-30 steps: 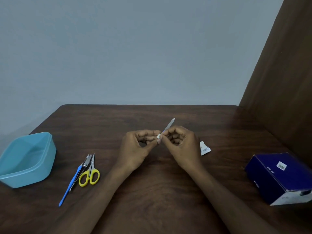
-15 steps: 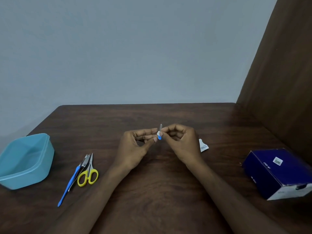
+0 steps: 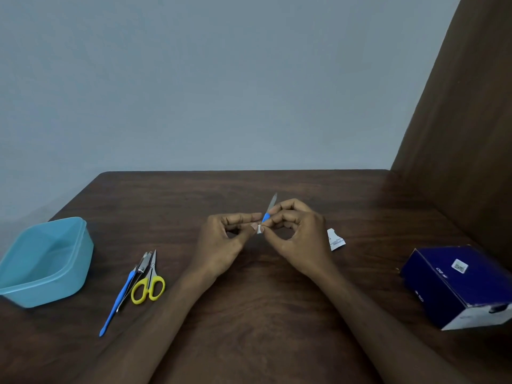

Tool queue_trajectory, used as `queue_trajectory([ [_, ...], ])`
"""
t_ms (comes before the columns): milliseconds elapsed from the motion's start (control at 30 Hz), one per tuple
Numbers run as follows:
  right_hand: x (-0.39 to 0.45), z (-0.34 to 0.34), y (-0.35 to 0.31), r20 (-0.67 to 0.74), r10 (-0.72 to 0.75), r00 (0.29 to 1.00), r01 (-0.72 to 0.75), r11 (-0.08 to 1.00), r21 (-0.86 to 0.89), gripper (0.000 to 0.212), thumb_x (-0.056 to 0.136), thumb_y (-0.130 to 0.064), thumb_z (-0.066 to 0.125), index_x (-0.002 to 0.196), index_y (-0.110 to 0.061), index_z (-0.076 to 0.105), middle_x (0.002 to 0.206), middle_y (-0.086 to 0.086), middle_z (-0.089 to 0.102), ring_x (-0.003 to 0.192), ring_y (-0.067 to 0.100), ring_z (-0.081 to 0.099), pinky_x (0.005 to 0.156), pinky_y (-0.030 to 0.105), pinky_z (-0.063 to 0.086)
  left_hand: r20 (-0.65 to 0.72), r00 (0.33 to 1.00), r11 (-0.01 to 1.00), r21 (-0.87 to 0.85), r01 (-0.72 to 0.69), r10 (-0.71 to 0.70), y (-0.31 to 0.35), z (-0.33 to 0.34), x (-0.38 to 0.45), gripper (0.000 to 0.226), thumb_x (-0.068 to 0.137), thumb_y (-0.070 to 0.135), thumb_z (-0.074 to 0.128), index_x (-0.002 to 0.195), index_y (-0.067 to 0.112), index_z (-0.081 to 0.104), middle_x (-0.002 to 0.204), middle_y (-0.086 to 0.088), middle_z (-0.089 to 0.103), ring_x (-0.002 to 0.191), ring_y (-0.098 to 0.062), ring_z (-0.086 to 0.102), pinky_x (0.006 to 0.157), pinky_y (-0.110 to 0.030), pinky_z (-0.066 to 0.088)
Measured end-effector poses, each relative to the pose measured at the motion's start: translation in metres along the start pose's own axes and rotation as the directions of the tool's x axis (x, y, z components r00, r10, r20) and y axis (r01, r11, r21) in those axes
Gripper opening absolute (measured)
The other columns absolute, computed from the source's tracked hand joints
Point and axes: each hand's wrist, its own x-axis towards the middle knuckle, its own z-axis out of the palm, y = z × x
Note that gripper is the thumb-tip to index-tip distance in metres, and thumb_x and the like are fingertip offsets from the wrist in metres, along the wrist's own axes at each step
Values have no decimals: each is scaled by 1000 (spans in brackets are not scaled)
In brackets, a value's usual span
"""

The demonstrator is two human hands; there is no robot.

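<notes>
Dark wood table (image 3: 263, 314), grey wall. Fingertips meet: the right hand (image 3: 299, 239) pinches the file (image 3: 270, 207) by its blue handle, and the left hand (image 3: 221, 245) pinches the white wrapper scrap (image 3: 259, 229) at the handle's end. Risk: a sharp tug slips the file loose. The blade slants up past the right fingertips.

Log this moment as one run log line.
right hand: holds blue-handled blade | left hand: pinches white piece at its base | scissors, teal tub: untouched
</notes>
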Motion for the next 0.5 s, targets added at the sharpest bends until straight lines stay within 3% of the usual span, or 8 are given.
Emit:
queue_trajectory([
  [167,1,0,-2,-59,-10,998,9,1000,-7,11,81,-5,88,82,-14,82,93,-3,68,77,13,74,71,33,65,46,998,1000,-1,-30,30,-2,2,0,19,95,22,81,113,28,84,101,10,84,100,-26,77,95,-40,60],
  [300,2,-1,-1,-95,21,995,-24,999,-26,13,83,-10,88,82,-18,77,93,-6,68,71,13,73,67,37,64,41,998,998,41,-44,43,-5,2,1,19,91,22,86,108,32,84,95,12,83,90,-33,71,81,-41,60],
  [500,6,-7,-3,-215,-11,977,-10,995,-97,11,87,-9,86,91,-18,81,91,-8,71,71,10,72,67,32,61,11,1000,999,36,-14,13,-9,1,4,21,92,19,84,110,31,85,90,11,83,76,-6,61,74,-28,54],
])
